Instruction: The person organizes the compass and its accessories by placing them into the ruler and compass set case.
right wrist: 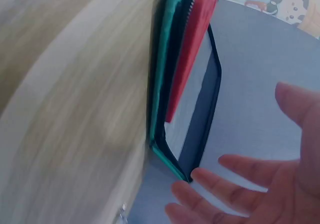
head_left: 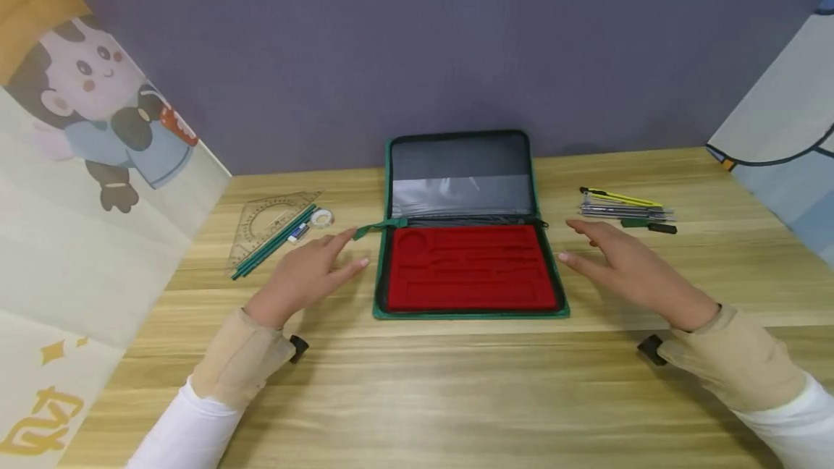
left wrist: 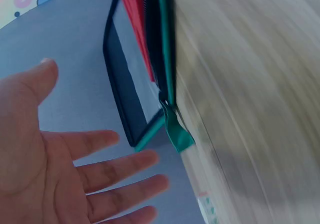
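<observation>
A green zippered case [head_left: 472, 314] lies unfolded on the wooden table, its lid leaning up at the back with a clear pocket [head_left: 456, 195] inside. Its red insert [head_left: 472, 286] has shaped hollows, with nothing seen in them. To the left of the case is my left hand [head_left: 309, 273], fingers spread and holding nothing, near the green strap [head_left: 378, 228]. On the other side my right hand [head_left: 625, 266] hovers with fingers extended, also holding nothing. Both wrist views show the palms apart from the case, with the strap [left wrist: 178, 134] hanging in the left one.
At the left lie a clear set square [head_left: 250, 226], green pencils [head_left: 267, 248], an eraser [head_left: 298, 232] and a tape roll [head_left: 322, 218]. At the right are a yellow cutter [head_left: 625, 198], several slim pens [head_left: 619, 211] and a dark green-and-black item [head_left: 651, 226]. A grey-purple panel [head_left: 456, 42] stands behind.
</observation>
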Action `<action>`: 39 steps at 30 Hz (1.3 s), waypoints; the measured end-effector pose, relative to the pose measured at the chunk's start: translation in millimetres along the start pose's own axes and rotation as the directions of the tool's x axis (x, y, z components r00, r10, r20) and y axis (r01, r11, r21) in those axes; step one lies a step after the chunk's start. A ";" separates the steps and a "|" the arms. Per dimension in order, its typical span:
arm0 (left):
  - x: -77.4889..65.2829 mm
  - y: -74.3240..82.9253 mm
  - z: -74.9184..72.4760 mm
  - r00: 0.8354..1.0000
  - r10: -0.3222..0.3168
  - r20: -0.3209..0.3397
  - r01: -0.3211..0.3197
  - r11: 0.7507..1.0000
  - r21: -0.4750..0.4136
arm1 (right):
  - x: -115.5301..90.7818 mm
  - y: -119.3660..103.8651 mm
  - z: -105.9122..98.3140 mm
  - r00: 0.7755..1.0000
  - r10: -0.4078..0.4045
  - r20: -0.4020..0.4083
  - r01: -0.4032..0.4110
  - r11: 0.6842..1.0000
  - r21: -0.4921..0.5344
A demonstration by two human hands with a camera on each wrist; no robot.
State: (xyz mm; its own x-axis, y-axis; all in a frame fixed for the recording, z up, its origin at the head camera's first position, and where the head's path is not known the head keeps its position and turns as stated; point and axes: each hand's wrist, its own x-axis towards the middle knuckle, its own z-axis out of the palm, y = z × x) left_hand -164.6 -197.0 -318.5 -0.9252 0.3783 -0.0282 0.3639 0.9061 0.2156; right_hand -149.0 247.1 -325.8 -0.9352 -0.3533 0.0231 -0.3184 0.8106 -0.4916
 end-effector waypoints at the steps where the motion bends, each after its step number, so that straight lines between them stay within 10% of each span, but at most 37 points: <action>1: 2.0 2.2 0.2 1.000 -0.004 -0.001 0.004 1.000 -0.017 | 0.5 -0.4 -0.1 1.000 0.017 0.010 -0.017 1.000 0.019; 17: 40.0 37.6 15.5 0.998 -0.053 0.030 0.056 0.994 -0.092 | 18.2 6.1 -1.5 0.993 0.059 0.105 -0.070 0.993 0.099; 39: 52.2 32.1 26.4 0.994 -0.106 0.009 0.106 0.992 -0.069 | 28.4 3.9 -3.1 0.995 0.055 0.080 -0.067 0.984 0.162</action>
State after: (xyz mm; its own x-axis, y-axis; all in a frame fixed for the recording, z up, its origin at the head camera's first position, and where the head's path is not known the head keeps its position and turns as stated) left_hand -198.4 -143.1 -338.8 -0.9576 0.2819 -0.0599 0.2552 0.9261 0.2779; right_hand -177.3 241.7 -324.4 -0.9359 -0.3444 -0.0737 -0.2252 0.7461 -0.6266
